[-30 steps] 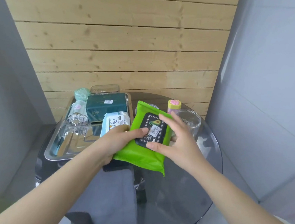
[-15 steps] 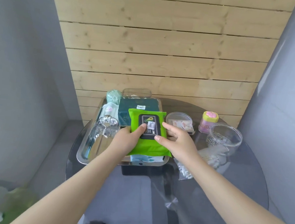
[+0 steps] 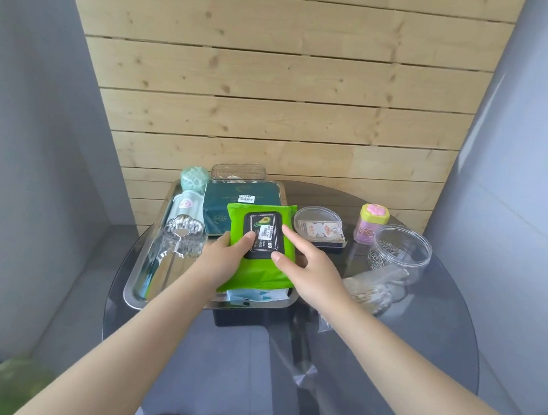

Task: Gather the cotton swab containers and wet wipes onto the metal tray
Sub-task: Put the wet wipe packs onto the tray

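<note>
On the rectangular metal tray (image 3: 139, 280) I see a clear swab-filled cylinder (image 3: 182, 222); my left hand (image 3: 224, 263) grips the green wet-wipes pack (image 3: 257, 274), my right hand (image 3: 312, 274) hovering with relaxed fingers.

White wipes pack (image 3: 256, 295) mostly hidden under green wipes pack (image 3: 258, 267); labels unreadable.

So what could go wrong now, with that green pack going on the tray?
The green wipes pack lies on a smaller pack at the metal tray's near edge, so it might slide off once the left hand lets go. The right hand, drawing back, could knock the bag of swabs or clear tub beside it.
</note>
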A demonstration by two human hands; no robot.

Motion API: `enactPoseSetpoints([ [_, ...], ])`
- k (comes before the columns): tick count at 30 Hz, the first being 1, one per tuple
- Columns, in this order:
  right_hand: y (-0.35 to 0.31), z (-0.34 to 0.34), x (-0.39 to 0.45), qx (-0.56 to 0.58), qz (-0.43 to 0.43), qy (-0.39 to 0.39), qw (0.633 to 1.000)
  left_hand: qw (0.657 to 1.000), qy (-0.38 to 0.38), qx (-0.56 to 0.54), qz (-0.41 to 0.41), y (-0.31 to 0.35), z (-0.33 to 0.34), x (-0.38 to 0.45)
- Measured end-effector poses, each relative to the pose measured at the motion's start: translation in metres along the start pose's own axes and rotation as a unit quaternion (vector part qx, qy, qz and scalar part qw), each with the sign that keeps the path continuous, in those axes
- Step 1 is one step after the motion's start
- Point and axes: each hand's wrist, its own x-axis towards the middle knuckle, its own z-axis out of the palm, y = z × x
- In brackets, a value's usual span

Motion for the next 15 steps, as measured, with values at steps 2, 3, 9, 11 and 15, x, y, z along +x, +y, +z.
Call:
enactPoseSetpoints([
  [2,-0.001,-0.004,0.0,0.009,0.002,-0.009,1.0,0.999,0.032,0.021,0.028,0.002,0.002,-0.002],
  [3,-0.002,-0.005,0.0,0.009,0.001,-0.01,1.0,0.995,0.067,0.046,0.055,0.003,0.004,-0.004],
  [9,-0.001,-0.028,0.008,-0.023,0.017,0.034,0.999,0.939,0.154,0.19,0.244,0.023,0.018,-0.012],
  [11,0.005,-0.04,0.017,-0.051,0.029,0.059,0.997,0.933,0.131,0.203,0.268,0.034,0.028,-0.008],
  [15,0.014,-0.06,0.04,-0.104,0.053,0.077,0.99,0.89,0.107,0.328,0.298,0.054,0.053,0.009],
])
